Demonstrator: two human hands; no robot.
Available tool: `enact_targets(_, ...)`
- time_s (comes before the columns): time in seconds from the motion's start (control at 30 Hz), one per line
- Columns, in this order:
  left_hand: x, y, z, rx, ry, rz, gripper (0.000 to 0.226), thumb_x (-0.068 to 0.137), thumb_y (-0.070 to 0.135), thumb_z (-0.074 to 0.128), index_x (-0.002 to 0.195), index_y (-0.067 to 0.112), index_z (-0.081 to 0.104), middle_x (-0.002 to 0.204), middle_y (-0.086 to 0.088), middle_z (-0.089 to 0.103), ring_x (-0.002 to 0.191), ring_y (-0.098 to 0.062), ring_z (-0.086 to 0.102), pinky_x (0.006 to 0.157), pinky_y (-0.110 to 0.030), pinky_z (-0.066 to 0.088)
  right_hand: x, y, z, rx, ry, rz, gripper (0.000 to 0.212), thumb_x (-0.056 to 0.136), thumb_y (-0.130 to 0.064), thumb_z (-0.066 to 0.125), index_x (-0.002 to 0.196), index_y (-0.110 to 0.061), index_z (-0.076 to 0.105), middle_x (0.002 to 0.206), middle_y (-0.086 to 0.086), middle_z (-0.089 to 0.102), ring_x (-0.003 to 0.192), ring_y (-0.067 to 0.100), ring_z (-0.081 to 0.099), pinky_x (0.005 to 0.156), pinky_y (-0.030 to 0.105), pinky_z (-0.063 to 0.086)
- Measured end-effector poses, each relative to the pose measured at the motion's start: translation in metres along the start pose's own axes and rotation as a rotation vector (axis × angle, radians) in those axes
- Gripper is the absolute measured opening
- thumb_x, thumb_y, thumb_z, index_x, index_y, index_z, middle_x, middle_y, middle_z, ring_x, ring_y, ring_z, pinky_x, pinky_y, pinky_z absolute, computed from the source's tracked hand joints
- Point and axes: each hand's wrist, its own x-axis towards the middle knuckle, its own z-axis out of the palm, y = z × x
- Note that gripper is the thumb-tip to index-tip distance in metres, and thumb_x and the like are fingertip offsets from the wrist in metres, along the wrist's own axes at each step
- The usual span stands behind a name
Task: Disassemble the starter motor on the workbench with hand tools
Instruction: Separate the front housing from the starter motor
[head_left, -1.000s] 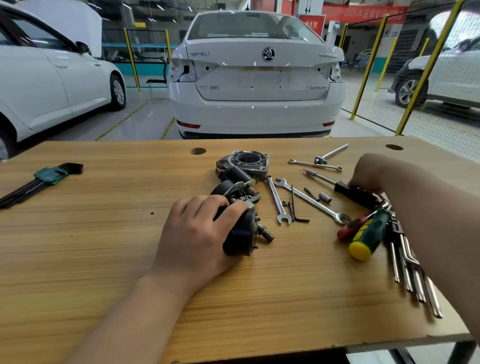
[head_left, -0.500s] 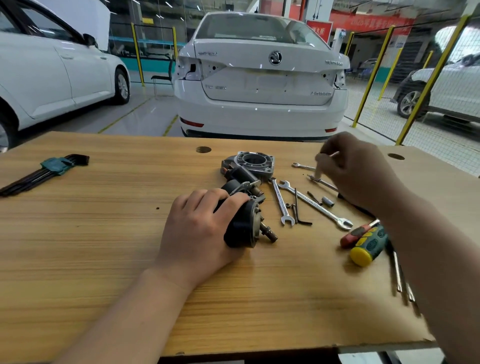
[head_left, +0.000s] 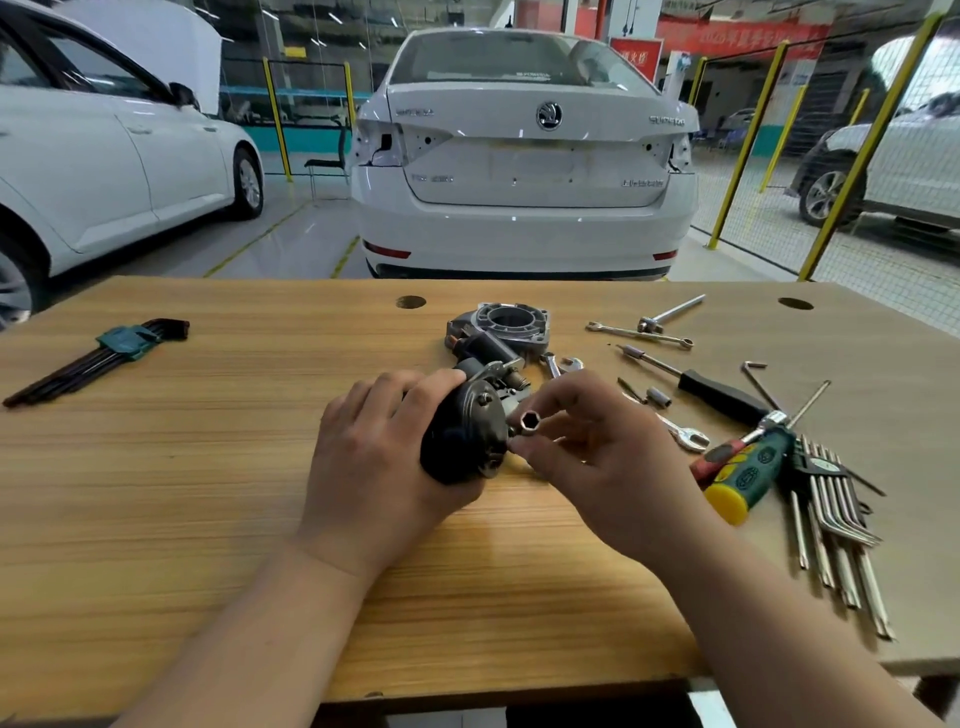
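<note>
The black starter motor (head_left: 462, 431) lies on its side at the middle of the wooden workbench (head_left: 156, 493). My left hand (head_left: 374, 457) wraps around its body from the left. My right hand (head_left: 597, 462) holds a small hex socket (head_left: 530, 420) between thumb and fingers, its open end facing me, right beside the motor's metal end plate. A grey aluminium housing (head_left: 511, 325) with a round opening stands behind the motor.
Right of the motor lie spanners (head_left: 680, 434), a black-handled driver (head_left: 717, 392), a green-yellow screwdriver (head_left: 748, 475), a red one (head_left: 719, 454), several silver hex keys (head_left: 836, 540) and a T-handle tool (head_left: 670, 314). A black hex key set (head_left: 98, 358) lies far left. White cars stand beyond the bench.
My right hand came back from the tools at the right, now holding a socket next to the motor's end. My left hand has tilted the motor slightly toward it.
</note>
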Motion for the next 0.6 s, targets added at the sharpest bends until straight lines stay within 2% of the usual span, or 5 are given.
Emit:
enact_targets(0.13,0.0,-0.001,0.0,-0.008,-0.012,-0.007,0.068,0.065,0.052,0.064,0.124,0.024,0.046,0.111,-0.006,0.064,0.097,-0.031,0.06,0.084,-0.047,0.048,0.002,0.002,0.001,0.018,-0.01,-0.011,0.028,0.082,-0.019,0.072,0.09,-0.04,0.056,0.095,-0.016,0.068,0.084,0.004,0.066,0.068,0.016,0.051)
enact_targets(0.23,0.0,-0.001,0.0,-0.009,-0.004,0.007,0.067,0.065,0.05,0.067,0.123,0.024,0.047,0.11,-0.007,0.065,0.095,-0.031,0.061,0.082,-0.048,0.048,0.007,0.002,-0.002,-0.073,0.026,0.012,0.017,0.083,-0.027,0.069,0.088,-0.041,0.06,0.084,-0.022,0.064,0.076,0.002,0.06,0.065,0.012,0.046)
enact_targets(0.33,0.0,-0.001,0.001,0.018,-0.009,0.032,0.066,0.066,0.05,0.067,0.123,0.022,0.049,0.11,-0.006,0.065,0.093,-0.03,0.061,0.08,-0.046,0.048,0.015,-0.002,-0.007,-0.158,0.024,0.063,0.02,0.091,-0.029,0.064,0.08,-0.047,0.062,0.07,-0.028,0.061,0.065,-0.002,0.057,0.057,0.011,0.043)
enact_targets(0.5,-0.001,-0.001,0.003,0.061,-0.002,0.067,0.064,0.068,0.051,0.065,0.122,0.018,0.056,0.108,-0.007,0.065,0.093,-0.03,0.061,0.078,-0.046,0.048,0.025,-0.013,-0.009,-0.205,-0.002,0.149,0.036,0.094,-0.037,0.057,0.058,-0.039,0.058,0.047,-0.015,0.054,0.043,0.003,0.047,0.042,0.013,0.036)
enact_targets(0.6,0.0,-0.002,0.004,0.074,-0.003,0.074,0.065,0.067,0.051,0.064,0.124,0.021,0.05,0.107,-0.007,0.065,0.092,-0.031,0.061,0.078,-0.046,0.048,0.027,-0.016,-0.008,-0.25,-0.028,0.209,0.038,0.094,-0.038,0.057,0.057,-0.027,0.06,0.043,-0.011,0.048,0.039,0.005,0.043,0.039,0.013,0.032)
